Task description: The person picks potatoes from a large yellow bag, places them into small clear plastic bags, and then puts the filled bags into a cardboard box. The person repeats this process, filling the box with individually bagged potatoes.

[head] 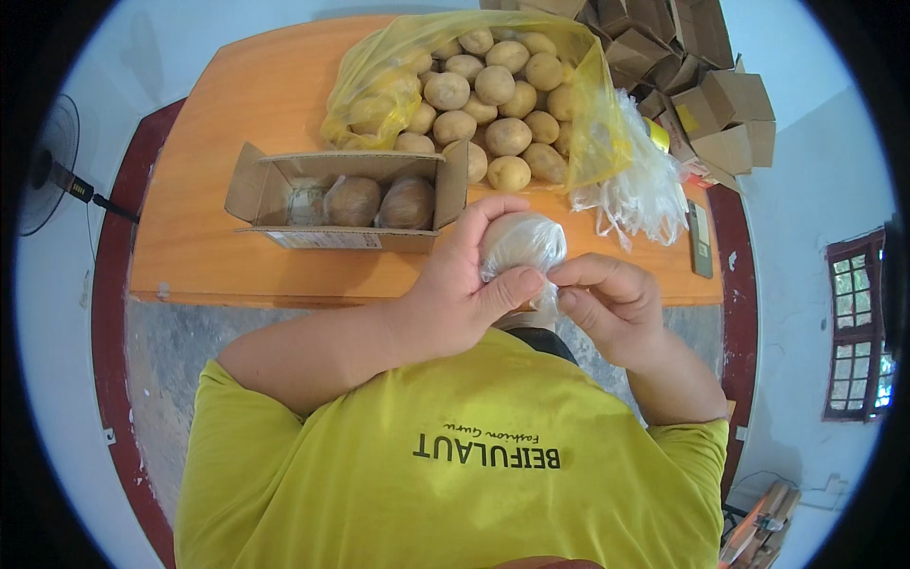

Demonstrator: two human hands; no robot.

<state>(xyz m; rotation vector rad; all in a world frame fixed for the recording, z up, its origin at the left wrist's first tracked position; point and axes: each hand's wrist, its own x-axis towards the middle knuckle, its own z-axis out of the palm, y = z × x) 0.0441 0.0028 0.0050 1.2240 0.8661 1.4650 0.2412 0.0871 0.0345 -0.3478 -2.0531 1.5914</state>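
Note:
My left hand (483, 277) is closed around a potato wrapped in a thin clear plastic bag (525, 245), its thumb across the lower side. The fingertips of my right hand (604, 299) pinch the gathered end of that bag. To the left of my hands stands an open cardboard box (323, 233) with two plastic-wrapped potatoes (407, 203) lying in its right part. Behind it, a large yellow plastic bag (601, 135) lies spread wide, with many bare potatoes (495, 85) in it.
A pile of clear plastic bags (640, 185) lies right of the yellow bag, near a phone-like flat object (699, 239) at the right edge of the orange table (192, 185). Open cardboard boxes (732, 107) are heaped at the back right. A fan (53, 167) stands at the left.

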